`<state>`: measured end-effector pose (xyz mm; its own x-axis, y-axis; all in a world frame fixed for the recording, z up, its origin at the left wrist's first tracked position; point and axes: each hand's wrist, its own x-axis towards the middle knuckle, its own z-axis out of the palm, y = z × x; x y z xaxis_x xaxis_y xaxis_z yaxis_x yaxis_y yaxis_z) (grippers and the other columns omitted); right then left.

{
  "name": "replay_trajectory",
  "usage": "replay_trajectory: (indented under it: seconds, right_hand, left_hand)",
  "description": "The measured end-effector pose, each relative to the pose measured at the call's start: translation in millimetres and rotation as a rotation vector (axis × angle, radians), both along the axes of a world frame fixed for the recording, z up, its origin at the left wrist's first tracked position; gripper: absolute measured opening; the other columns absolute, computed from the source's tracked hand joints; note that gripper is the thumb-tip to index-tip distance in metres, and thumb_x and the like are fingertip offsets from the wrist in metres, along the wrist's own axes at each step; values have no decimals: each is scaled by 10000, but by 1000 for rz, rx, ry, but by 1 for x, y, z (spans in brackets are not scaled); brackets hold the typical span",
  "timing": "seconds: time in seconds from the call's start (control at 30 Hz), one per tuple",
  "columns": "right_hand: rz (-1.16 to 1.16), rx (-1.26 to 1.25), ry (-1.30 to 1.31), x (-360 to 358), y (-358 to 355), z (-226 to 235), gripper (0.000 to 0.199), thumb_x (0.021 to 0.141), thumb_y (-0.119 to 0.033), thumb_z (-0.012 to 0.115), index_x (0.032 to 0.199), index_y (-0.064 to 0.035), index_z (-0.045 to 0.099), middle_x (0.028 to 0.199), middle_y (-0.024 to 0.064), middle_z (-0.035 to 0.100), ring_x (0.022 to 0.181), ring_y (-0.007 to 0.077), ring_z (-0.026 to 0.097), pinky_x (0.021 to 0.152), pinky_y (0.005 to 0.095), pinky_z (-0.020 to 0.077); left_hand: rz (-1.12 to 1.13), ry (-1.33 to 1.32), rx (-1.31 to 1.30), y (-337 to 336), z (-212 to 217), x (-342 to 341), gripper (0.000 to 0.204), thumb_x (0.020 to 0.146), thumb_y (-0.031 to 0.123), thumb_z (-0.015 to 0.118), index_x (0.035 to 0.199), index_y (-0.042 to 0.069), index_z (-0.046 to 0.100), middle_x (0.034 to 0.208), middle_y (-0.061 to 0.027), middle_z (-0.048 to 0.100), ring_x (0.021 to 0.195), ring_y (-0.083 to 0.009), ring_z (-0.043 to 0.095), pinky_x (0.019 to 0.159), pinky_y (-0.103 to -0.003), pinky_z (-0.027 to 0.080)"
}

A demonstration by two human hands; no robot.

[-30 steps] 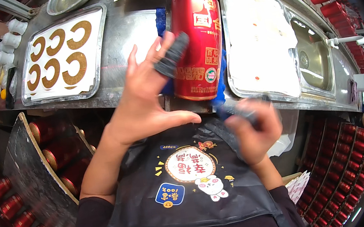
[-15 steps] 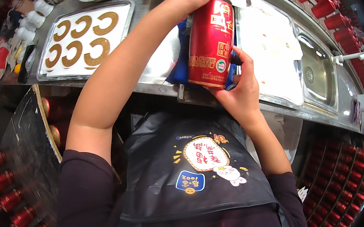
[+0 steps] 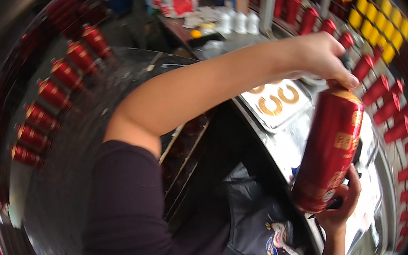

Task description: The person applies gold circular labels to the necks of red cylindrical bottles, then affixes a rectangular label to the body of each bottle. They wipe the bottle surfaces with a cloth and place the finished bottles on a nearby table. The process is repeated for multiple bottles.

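Note:
A big red bottle point(image 3: 328, 150) with gold markings leans in front of me, its top tipped to the right. My left hand point(image 3: 326, 57) reaches across and is closed over the bottle's neck. Down at the base, my right hand point(image 3: 345, 201) grips the lower side with its fingers curled round it. Behind the bottle lies a tray point(image 3: 275, 129) with gold C-shaped labels on a white sheet, partly covered by my left forearm and the bottle. The image is somewhat blurred.
Several red bottles point(image 3: 54, 94) stand in a curved row on the dark table point(image 3: 84, 195) to my left. More red bottles point(image 3: 386, 108) line the right side. Small white containers point(image 3: 240, 22) and a metal post point(image 3: 270, 0) are beyond the tray. Yellow cylinders point(image 3: 369, 28) sit far right.
The view has swung left, bringing the dark table and its row of bottles in. Both hands still hold the red bottle, which has turned and now shows another part of its side.

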<state>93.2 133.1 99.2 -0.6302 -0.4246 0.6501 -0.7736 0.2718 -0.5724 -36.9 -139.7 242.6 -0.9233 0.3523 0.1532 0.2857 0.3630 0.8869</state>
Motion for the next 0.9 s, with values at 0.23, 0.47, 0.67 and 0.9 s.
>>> replay_trajectory:
  seconds: [0.23, 0.47, 0.67, 0.9]
  right_hand:
    - [168, 323, -136, -42, -90, 32, 1041, 639, -98, 905, 1533, -21, 376, 1338, 237, 603, 1140, 413, 628, 869, 434, 536]
    - [216, 408, -301, -55, -128, 8, 841, 731, 40, 770, 1503, -48, 449, 1202, 216, 645, 926, 234, 671, 532, 235, 430]
    - [152, 490, -295, -96, -151, -17, 770, 791, 42, 757, 1487, -62, 444, 1170, 218, 652, 1037, 300, 658, 585, 284, 515]
    - [108, 628, -162, -146, -148, -38, 755, 733, 52, 678, 1456, 25, 462, 1251, 253, 647, 1094, 320, 640, 906, 397, 532]
  left_hand:
    - [922, 610, -314, -186, 49, 295, 284, 869, 295, 817, 911, 33, 715, 846, -38, 699, 788, -119, 674, 709, -289, 530]
    - [1925, 328, -1414, -356, 25, 529, 407, 877, 365, 746, 893, -22, 621, 936, -227, 666, 926, -436, 661, 782, -501, 515]
    - [2321, -51, -1561, -501, -21, 673, 347, 865, 353, 714, 1007, 37, 688, 1028, -199, 711, 998, -393, 684, 830, -503, 543]
    - [2460, -135, -1436, -576, -51, 732, 401, 879, 367, 718, 1125, 51, 695, 1090, -206, 721, 1056, -387, 681, 866, -505, 540]
